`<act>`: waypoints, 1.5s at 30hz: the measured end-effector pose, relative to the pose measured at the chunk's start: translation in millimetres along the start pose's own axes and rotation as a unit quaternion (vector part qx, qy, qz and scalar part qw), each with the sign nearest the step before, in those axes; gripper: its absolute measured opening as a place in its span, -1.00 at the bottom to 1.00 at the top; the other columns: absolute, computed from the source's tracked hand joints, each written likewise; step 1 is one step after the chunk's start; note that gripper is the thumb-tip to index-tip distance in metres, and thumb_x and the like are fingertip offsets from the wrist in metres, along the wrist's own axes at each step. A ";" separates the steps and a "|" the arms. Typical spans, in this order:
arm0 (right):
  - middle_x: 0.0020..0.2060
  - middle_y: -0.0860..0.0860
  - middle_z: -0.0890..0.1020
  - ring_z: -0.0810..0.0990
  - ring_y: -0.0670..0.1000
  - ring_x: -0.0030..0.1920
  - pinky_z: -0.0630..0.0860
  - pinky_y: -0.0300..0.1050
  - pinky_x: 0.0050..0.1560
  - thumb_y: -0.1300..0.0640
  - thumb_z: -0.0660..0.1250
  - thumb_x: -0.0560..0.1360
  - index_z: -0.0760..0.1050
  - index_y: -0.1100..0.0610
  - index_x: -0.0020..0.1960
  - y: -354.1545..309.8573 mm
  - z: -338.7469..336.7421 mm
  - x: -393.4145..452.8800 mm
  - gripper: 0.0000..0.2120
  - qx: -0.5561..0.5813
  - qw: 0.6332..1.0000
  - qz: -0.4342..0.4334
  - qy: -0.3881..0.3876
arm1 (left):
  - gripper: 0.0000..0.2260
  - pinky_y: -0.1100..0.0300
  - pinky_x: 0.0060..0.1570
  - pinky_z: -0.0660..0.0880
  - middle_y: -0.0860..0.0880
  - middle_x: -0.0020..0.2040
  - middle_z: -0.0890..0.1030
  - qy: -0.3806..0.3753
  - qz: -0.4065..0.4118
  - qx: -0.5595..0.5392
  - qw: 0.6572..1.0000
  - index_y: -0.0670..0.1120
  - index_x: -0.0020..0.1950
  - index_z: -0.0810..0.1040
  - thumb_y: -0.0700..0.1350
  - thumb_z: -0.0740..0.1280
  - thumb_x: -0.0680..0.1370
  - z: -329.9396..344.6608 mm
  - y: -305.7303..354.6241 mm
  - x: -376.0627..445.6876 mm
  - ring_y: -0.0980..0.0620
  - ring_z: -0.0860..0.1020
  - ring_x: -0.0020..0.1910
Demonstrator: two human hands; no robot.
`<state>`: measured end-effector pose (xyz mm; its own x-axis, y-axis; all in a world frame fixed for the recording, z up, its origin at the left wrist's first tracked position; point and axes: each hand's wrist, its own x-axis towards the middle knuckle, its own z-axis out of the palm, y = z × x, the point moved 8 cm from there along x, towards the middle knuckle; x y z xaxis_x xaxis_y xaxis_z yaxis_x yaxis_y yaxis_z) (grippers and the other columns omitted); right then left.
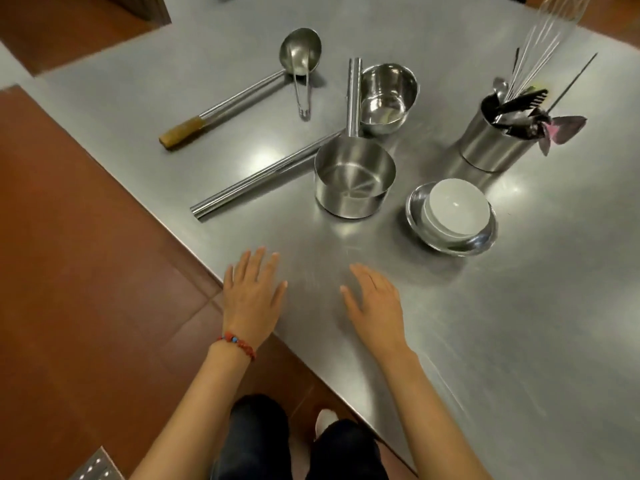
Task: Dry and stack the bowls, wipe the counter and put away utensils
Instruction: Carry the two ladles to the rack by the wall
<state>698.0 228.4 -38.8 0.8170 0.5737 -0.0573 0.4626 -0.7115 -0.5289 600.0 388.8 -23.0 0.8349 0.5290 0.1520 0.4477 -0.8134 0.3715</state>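
Steel tabletop (450,323): both hands (254,294) (375,306) spread, empty; a careless reach could knock the stacked bowls (453,216) beside the saucepan (353,181).

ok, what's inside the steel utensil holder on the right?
The utensil holder holds a wire whisk, a spoon, a black slotted tool and a thin skewer. Their lower ends are hidden by its wall, and anything shorter can't be seen.

Your left hand (254,299) is stretched forward, palm down, fingers (258,261) spread and empty, with a red beaded bracelet (237,344) on its wrist. Your right hand (375,306) reaches out beside it, also palm down and flat, fingers loosely together, holding nothing. Both forearms are bare and nearly parallel.
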 end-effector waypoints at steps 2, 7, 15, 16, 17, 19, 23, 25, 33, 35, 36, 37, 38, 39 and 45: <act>0.38 0.06 0.39 0.32 0.03 0.39 0.13 -0.11 0.39 0.00 0.20 0.56 0.33 0.10 0.39 -11.6 7.3 14.4 -0.58 0.009 1.000 0.005 0.002 | -0.62 -0.38 0.16 0.32 -0.32 0.24 0.49 0.003 -0.001 -0.009 1.000 -0.25 0.22 0.49 -0.15 0.32 0.43 -4.3 -19.1 15.3 -0.37 0.41 0.25; 0.37 0.06 0.41 0.33 0.04 0.38 0.18 -0.05 0.39 0.01 0.20 0.56 0.34 0.12 0.38 -45.8 42.4 58.9 -0.58 0.021 0.999 0.037 0.008 | -0.62 -0.36 0.14 0.34 -0.32 0.23 0.50 0.004 0.027 -0.023 0.999 -0.25 0.20 0.50 -0.14 0.33 0.42 -6.2 -75.9 72.2 -0.37 0.42 0.23; 0.32 0.10 0.46 0.39 0.10 0.33 0.30 0.04 0.34 0.05 0.23 0.55 0.38 0.17 0.34 -122.2 88.0 117.2 -0.60 0.076 0.987 0.129 0.056 | -0.63 -0.30 0.25 0.28 -0.26 0.30 0.46 -0.061 0.107 -0.025 0.992 -0.18 0.27 0.46 -0.10 0.27 0.49 -13.9 -161.5 162.2 -0.31 0.36 0.31; 0.32 0.10 0.46 0.39 0.10 0.33 0.30 0.04 0.35 0.06 0.23 0.55 0.38 0.17 0.34 -129.2 91.8 121.5 -0.60 0.076 0.986 0.134 0.058 | -0.63 -0.29 0.27 0.26 -0.26 0.31 0.44 -0.062 0.109 -0.026 0.992 -0.18 0.28 0.45 -0.09 0.27 0.50 -14.9 -168.2 170.3 -0.30 0.34 0.33; 0.32 0.10 0.46 0.39 0.10 0.33 0.29 0.03 0.35 0.06 0.22 0.55 0.38 0.18 0.34 -135.4 95.6 126.7 -0.60 0.076 0.985 0.141 0.061 | -0.63 -0.27 0.29 0.23 -0.25 0.33 0.42 -0.067 0.111 -0.029 0.991 -0.17 0.29 0.43 -0.10 0.28 0.51 -15.1 -175.3 178.4 -0.29 0.32 0.35; 0.32 0.10 0.46 0.39 0.09 0.34 0.29 0.00 0.35 0.05 0.21 0.55 0.37 0.18 0.35 -143.4 100.5 135.5 -0.59 0.084 0.982 0.155 0.065 | -0.63 -0.26 0.31 0.19 -0.24 0.36 0.39 -0.074 0.115 -0.033 0.990 -0.16 0.32 0.40 -0.12 0.29 0.52 -15.9 -185.4 191.3 -0.27 0.28 0.38; 0.33 0.08 0.46 0.39 0.07 0.33 0.30 -0.03 0.34 0.03 0.20 0.56 0.36 0.16 0.36 -151.6 106.7 155.4 -0.59 0.085 0.981 0.160 0.063 | -0.61 -0.20 0.37 0.13 -0.20 0.40 0.34 -0.084 0.103 -0.038 0.990 -0.13 0.36 0.35 -0.11 0.24 0.54 -15.9 -200.8 215.5 -0.22 0.21 0.42; 0.32 0.08 0.46 0.40 0.07 0.33 0.31 -0.03 0.34 0.03 0.20 0.56 0.36 0.15 0.36 -152.8 108.3 166.8 -0.59 0.089 0.981 0.159 0.065 | -0.60 -0.16 0.40 0.08 -0.19 0.43 0.30 -0.089 0.098 -0.035 0.991 -0.13 0.38 0.32 -0.10 0.22 0.55 -14.4 -205.0 226.1 -0.19 0.17 0.44; 0.28 0.05 0.49 0.43 0.06 0.28 0.37 -0.05 0.28 0.04 0.22 0.55 0.39 0.13 0.34 -164.4 112.3 201.7 -0.62 0.115 0.974 0.173 0.092 | -0.60 -0.14 0.37 0.12 -0.19 0.41 0.32 -0.094 0.114 -0.045 0.988 -0.13 0.37 0.33 -0.10 0.24 0.54 -14.1 -209.4 262.9 -0.20 0.20 0.43; 0.29 0.05 0.48 0.43 0.05 0.29 0.37 -0.02 0.29 0.04 0.21 0.56 0.37 0.12 0.34 -165.7 116.6 205.0 -0.62 0.110 0.971 0.189 0.096 | -0.60 -0.13 0.38 0.11 -0.19 0.41 0.32 -0.106 0.124 -0.053 0.985 -0.13 0.37 0.33 -0.09 0.24 0.54 -9.4 -213.3 272.3 -0.20 0.20 0.43; 0.29 0.04 0.48 0.43 0.05 0.28 0.38 -0.01 0.28 0.04 0.21 0.56 0.37 0.12 0.35 -166.0 118.1 205.2 -0.62 0.108 0.969 0.196 0.100 | -0.59 -0.13 0.38 0.11 -0.19 0.41 0.32 -0.113 0.129 -0.056 0.984 -0.13 0.37 0.33 -0.09 0.24 0.54 -7.3 -214.9 276.3 -0.19 0.20 0.43; 0.28 0.03 0.48 0.43 0.04 0.28 0.38 -0.01 0.27 0.04 0.21 0.56 0.37 0.10 0.34 -166.4 120.3 205.6 -0.62 0.104 0.967 0.207 0.109 | -0.59 -0.14 0.39 0.10 -0.19 0.42 0.32 -0.123 0.138 -0.059 0.981 -0.13 0.37 0.33 -0.08 0.25 0.54 -4.6 -216.7 282.1 -0.19 0.19 0.43; 0.27 0.02 0.49 0.44 0.04 0.26 0.39 -0.02 0.25 0.04 0.21 0.56 0.37 0.10 0.34 -166.9 122.5 205.6 -0.63 0.098 0.963 0.220 0.119 | -0.59 -0.16 0.39 0.11 -0.18 0.42 0.31 -0.135 0.150 -0.060 0.978 -0.13 0.38 0.32 -0.08 0.25 0.54 -2.2 -218.7 287.6 -0.18 0.19 0.43; 0.26 0.02 0.50 0.44 0.03 0.25 0.40 -0.06 0.22 0.04 0.20 0.56 0.37 0.09 0.34 -168.5 125.6 205.6 -0.63 0.092 0.959 0.236 0.128 | -0.59 -0.17 0.40 0.13 -0.18 0.42 0.31 -0.147 0.162 -0.063 0.974 -0.13 0.38 0.32 -0.08 0.25 0.55 -0.2 -221.7 293.8 -0.18 0.18 0.44; -0.13 -0.02 0.49 0.47 0.01 -0.10 0.37 -0.15 -0.17 -0.07 0.24 0.51 0.47 0.08 0.00 -185.1 147.6 193.9 -0.77 0.085 0.886 0.399 0.219 | -0.61 -0.14 0.36 0.19 -0.20 0.40 0.33 -0.188 0.254 -0.072 0.946 -0.15 0.35 0.37 -0.11 0.27 0.53 -6.3 -248.9 329.1 -0.20 0.22 0.42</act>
<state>720.0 531.3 -77.1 0.9329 -0.3242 -0.1565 -0.3517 -0.7275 -0.5891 761.3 766.9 -59.7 0.9975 -0.0675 0.0188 -0.0685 -0.8837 0.4629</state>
